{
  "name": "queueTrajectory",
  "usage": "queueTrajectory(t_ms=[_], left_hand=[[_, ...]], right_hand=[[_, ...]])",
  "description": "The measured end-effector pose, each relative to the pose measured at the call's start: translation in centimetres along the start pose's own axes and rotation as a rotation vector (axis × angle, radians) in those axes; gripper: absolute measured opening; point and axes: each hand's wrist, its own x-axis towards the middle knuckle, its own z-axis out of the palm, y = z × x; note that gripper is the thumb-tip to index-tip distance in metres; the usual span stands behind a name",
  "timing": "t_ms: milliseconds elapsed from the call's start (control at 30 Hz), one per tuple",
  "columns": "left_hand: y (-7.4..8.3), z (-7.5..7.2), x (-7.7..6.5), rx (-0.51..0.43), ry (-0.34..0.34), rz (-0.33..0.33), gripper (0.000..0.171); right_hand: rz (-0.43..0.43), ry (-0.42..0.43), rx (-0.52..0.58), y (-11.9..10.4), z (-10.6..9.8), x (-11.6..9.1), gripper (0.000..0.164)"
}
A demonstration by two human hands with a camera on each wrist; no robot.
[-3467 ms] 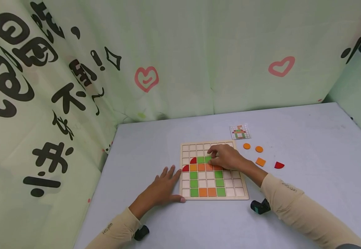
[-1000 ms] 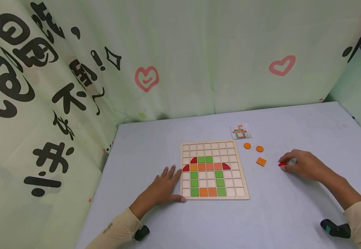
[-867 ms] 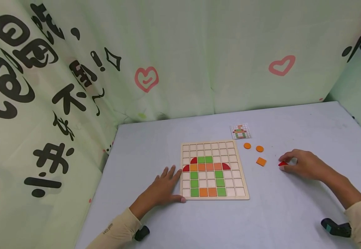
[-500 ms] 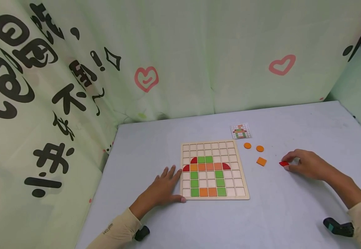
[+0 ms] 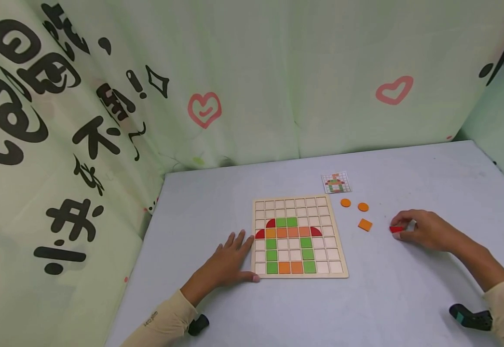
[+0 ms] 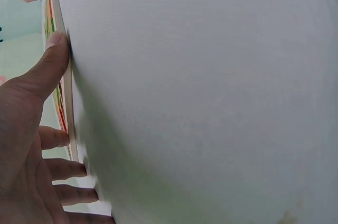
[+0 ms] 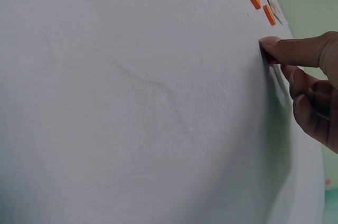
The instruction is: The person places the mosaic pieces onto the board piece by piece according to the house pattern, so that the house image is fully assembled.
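My right hand [image 5: 425, 229] pinches a red quarter-circle tile [image 5: 396, 229] between thumb and fingers, close over the table at the right. The right wrist view shows the same red tile [image 7: 272, 59] mostly hidden behind the thumb. My left hand [image 5: 225, 264] is spread, with its thumb and fingertips along the left edge of a wooden grid board [image 5: 325, 255]. Green, orange and red tiles form a pattern on that board, with one red quarter-circle tile [image 5: 316, 232] at the right end of the orange row. In the left wrist view, the left thumb [image 6: 50, 68] touches the board's side.
Two orange round tiles [image 5: 345, 203] and an orange square tile [image 5: 365, 225] lie between the board and my right hand. Behind them is a small pattern card [image 5: 336, 183]. A pale cloth covers the table [image 5: 390, 299], and a printed curtain [image 5: 295, 86] hangs at its far edge.
My right hand has left the board, where a red quarter-circle now shows at the orange row's end, and has picked at the loose red tile on the right. The left hand stays put.
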Motion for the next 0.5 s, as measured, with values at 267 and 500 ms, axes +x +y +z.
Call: queueTrajectory(t_ms=[267,500], left_hand=[[-0.03,-0.09,-0.07,-0.008,0.002,0.008,0.107],[-0.03,-0.11,-0.06,-0.002,0.000,0.012,0.107]], right_hand=[[-0.033,-0.008,0.005,0.06,-0.25,0.20,0.018],[-0.031,-0.076,0.051,-0.13,-0.72,0.19,0.026]])
